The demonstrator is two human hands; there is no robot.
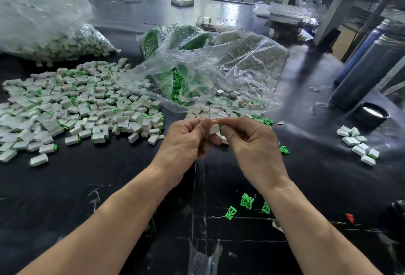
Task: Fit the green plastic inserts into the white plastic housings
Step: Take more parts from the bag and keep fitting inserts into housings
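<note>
A black sheet-covered tabletop [87, 187] carries a wide heap of white rectangular plastic housings fitted with green inserts [76, 108] at left. Behind the hands, a crumpled clear plastic bag [219, 66] spills loose green and white parts. The left hand [186, 141] and right hand [252, 143] meet above the tabletop; the left grip pinches a small white plastic housing [214, 129], and the right grip pinches a green plastic insert [221, 126] against the housing's right side. No writing is legible.

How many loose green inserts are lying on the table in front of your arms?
3: one green insert between the forearms, one just right of it, one partly hidden by the right forearm. More may be hidden.
</note>
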